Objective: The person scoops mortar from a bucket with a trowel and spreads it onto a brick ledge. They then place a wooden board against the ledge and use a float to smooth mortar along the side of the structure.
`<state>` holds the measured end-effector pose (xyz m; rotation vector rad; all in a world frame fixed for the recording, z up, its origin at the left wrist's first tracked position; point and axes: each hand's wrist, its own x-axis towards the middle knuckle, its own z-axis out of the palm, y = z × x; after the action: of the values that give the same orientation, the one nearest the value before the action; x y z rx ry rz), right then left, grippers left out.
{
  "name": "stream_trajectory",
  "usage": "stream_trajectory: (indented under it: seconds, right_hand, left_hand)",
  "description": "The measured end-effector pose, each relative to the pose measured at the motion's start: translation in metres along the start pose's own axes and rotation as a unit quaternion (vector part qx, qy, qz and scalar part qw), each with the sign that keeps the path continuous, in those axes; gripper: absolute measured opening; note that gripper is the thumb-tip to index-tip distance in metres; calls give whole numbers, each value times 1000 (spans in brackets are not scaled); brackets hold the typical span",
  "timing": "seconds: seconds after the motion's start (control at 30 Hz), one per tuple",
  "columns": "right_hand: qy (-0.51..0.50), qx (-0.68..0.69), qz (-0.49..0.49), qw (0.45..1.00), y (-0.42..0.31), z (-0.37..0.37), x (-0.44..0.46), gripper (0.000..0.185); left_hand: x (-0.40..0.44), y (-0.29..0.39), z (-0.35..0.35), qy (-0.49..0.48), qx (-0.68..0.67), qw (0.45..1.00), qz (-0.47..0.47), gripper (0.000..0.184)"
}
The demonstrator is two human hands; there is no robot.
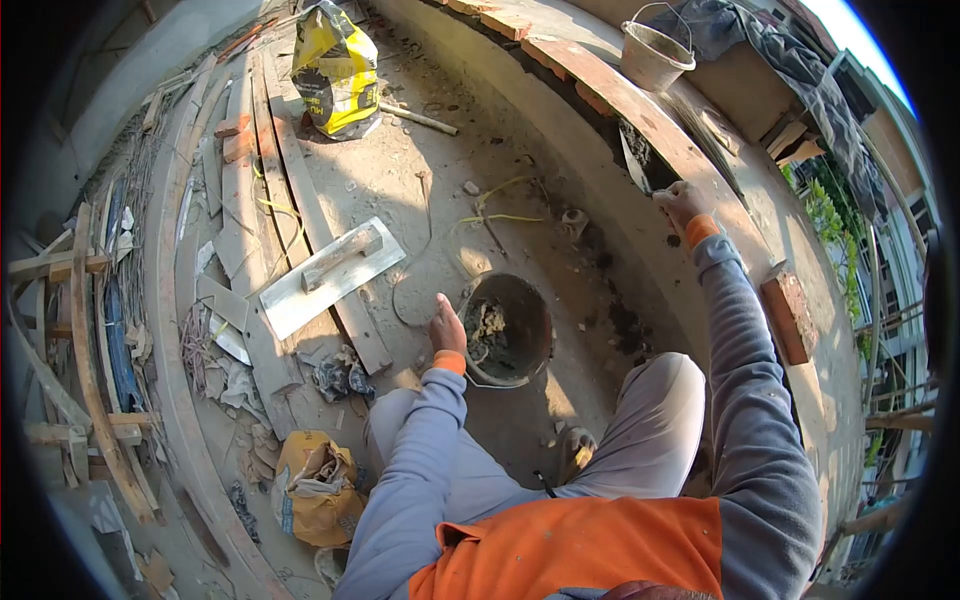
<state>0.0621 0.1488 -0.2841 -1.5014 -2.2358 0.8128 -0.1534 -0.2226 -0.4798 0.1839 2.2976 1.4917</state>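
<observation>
Orange cuffs edge both sleeves, and the two hands are well apart. The right hand [681,204], above and to the right of the black bucket [544,335], is closed around a trowel [635,158], its blade lying in the dark gap along the low wall [560,122] with grey mortar beside it; the grip itself is hidden by the fingers. The left hand [446,328] holds nothing visible, its fingers loosely extended just beside the bucket's left rim. Grey, lumpy mix [489,330] lies inside the bucket, which stands on the dusty floor [450,215] in front of the knees. Left of the bucket, a rectangular float [287,308] with a raised handle lies across wooden planks [240,225]. Farther up and left of it stands a black-and-yellow bag [335,85]; below and left is a torn yellow-brown sack [320,500]. Well beyond the bucket, up to the right, a pale pail [655,62] sits on the wall's top, while a brick [789,316] lies directly to the bucket's right, past the sleeved right arm.
</observation>
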Motion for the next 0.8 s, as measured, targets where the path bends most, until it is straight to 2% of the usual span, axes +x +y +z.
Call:
stream_trajectory:
  seconds: [0.07, 0.13, 0.23, 0.3, 0.37, 0.43, 0.53, 0.57, 0.6, 0.63, 0.67, 0.7, 0.77, 0.8]
  right_hand:
    - [17, -23, 15, 999, 4, 0, -6, 25]
    - [87, -107, -73, 988, 9, 1, -17, 28]
    - [81, -87, -52, 991, 7, -2, -38, 29]
    - [77, -137, -59, 986, -4, -12, -56, 29]
    - [107, -269, -73, 954, -17, -21, -71, 30]
    - [120, -274, -96, 949, -31, -30, -79, 31]
    - [60, -194, -270, 941, -67, -40, -92, 28]
    - [60, -194, -270, 941, -84, -41, -95, 28]
    - [-61, -100, -223, 968, -109, -42, -103, 26]
    - [-181, -3, -171, 969, -123, -41, -102, 25]
    - [-257, 27, -210, 943, -128, -40, -90, 22]
    - [-259, 29, -213, 942, -130, -37, -77, 22]
    - [-330, 143, -153, 920, -127, -22, -44, 23]
    - [-283, 81, -108, 949, -120, -17, -18, 23]
  left_hand:
    - [-1, 7, -4, -20, 13, 1000, -15, 78]
    - [1, 5, -3, -41, 22, 998, -33, 78]
    - [2, 6, -2, -29, -3, 1000, -11, 77]
    - [0, 11, -5, -29, 2, 1000, -9, 75]
    - [1, 10, -4, -26, 0, 1000, -4, 75]
    - [2, 8, -2, -27, -1, 1000, 2, 74]
    - [4, 8, -2, -37, -1, 999, 17, 72]
    - [4, 10, -4, -56, 17, 998, 7, 72]
    - [4, 12, -5, -73, 36, 997, -2, 72]
    - [6, 8, -1, -71, 36, 997, -2, 72]
    - [7, 4, 3, -52, 26, 998, -6, 72]
    - [8, 1, 6, -31, 17, 999, -10, 73]
    - [4, 5, 3, -25, 9, 1000, -2, 73]
    - [1, 7, 3, -25, 1, 1000, 7, 73]
